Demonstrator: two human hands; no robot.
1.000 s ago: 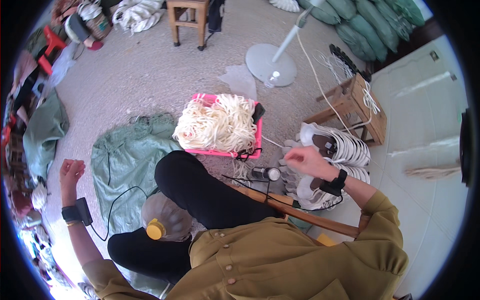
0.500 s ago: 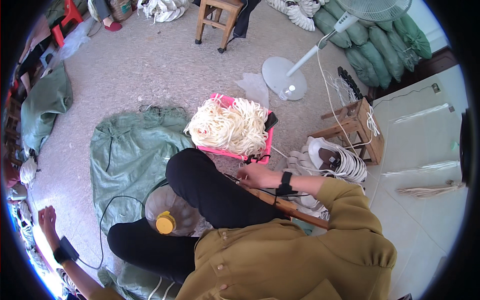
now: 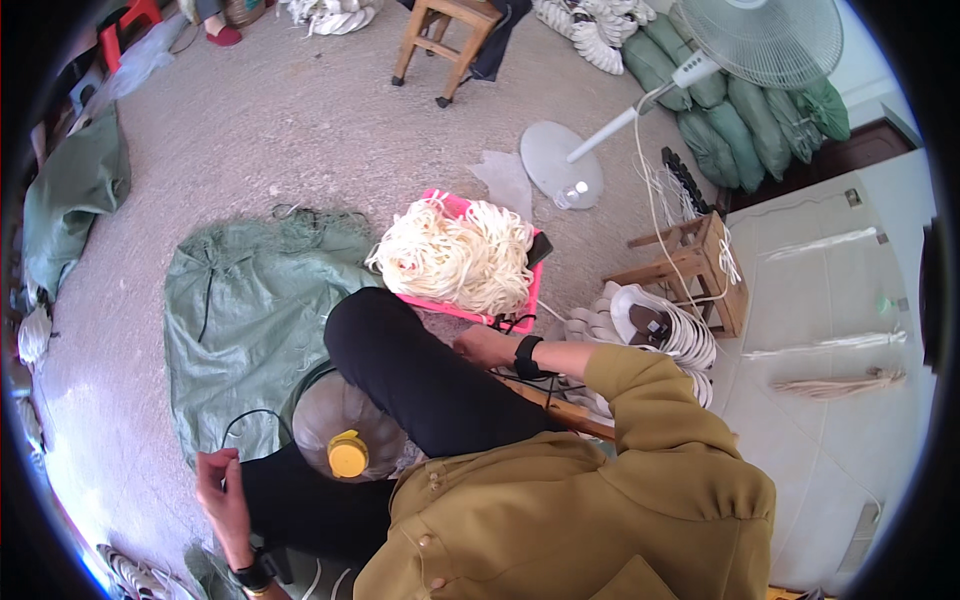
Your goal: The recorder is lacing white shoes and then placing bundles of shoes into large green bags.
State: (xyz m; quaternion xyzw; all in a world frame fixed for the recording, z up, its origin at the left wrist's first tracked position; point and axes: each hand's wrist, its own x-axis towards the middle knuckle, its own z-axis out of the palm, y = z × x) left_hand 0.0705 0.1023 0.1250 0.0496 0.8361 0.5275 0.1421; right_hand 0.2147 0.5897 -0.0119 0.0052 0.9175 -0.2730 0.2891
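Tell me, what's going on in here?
A person sits with the left hand by the left knee, nothing visible in it. The right hand is past the right knee, near a pink basket heaped with white cord; whether it holds anything is unclear. A jug is between the legs, and a green sack lies on the floor.

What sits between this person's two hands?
In the head view, between the left hand and the right hand are mainly the yellow-capped jug and the person's bent legs in black trousers.
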